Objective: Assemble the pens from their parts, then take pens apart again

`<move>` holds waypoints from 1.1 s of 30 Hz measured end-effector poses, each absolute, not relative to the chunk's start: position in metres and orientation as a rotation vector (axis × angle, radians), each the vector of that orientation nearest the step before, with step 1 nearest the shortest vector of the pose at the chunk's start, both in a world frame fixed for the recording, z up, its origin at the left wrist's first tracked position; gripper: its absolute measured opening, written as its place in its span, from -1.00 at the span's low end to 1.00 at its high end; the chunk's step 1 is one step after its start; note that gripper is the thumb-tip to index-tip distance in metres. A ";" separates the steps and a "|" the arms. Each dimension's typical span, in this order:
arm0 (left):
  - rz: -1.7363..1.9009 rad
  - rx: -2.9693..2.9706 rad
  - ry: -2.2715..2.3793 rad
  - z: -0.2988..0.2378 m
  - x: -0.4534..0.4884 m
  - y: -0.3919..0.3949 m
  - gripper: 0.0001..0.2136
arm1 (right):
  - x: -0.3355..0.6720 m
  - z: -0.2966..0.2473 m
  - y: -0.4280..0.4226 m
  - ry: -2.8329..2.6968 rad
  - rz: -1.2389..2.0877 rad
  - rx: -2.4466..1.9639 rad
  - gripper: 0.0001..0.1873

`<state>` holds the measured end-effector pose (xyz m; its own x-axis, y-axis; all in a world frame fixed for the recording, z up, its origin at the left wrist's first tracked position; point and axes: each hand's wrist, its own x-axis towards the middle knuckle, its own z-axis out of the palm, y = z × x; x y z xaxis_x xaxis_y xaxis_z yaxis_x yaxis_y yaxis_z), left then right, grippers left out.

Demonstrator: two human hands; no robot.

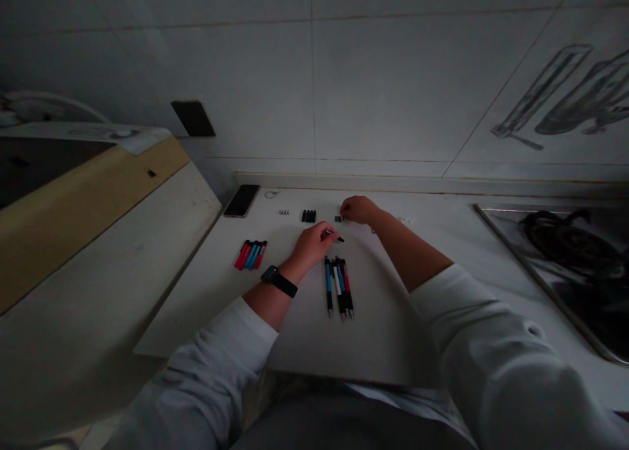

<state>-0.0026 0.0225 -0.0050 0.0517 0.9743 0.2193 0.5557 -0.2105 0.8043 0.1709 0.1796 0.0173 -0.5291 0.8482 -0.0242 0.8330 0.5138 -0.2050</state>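
Note:
My left hand, with a dark watch on its wrist, is closed on a slim pen part whose dark end points right. Fingers bent together, my right hand reaches down to the countertop beside a few small dark pieces; whatever it pinches is too small to make out. Several assembled pens in blue, white and red lie just below my left hand. Left of it rest several red and blue pen barrels. Short black grips and small springs form groups farther back.
A phone and a thin ring-like loop lie at the back left. Small clear pieces sit beyond my right forearm. A gas stove is at right, a large white panelled box at left, and a tiled wall behind.

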 end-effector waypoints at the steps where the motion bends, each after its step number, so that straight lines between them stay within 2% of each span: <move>1: 1.050 1.814 1.532 -0.005 -0.003 0.022 -0.85 | 0.170 0.017 0.179 -2.666 0.293 -1.479 -0.81; 10: 1.050 1.831 1.526 -0.008 -0.004 0.024 -0.83 | 0.169 0.019 0.173 -2.641 0.306 -1.504 -0.84; 21: 1.060 1.820 1.508 -0.008 -0.004 0.025 -0.89 | 0.177 0.018 0.163 -2.549 0.422 -1.524 -0.75; 33: 1.089 1.807 1.486 -0.008 -0.004 0.025 -0.90 | 0.185 0.015 0.149 -2.330 0.539 -1.439 -0.81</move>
<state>-0.0041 0.0245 -0.0076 0.0593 0.9691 0.2393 0.5202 -0.2345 0.8212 0.1848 0.1492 0.0147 -0.4239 0.9009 0.0935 0.7682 0.4123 -0.4898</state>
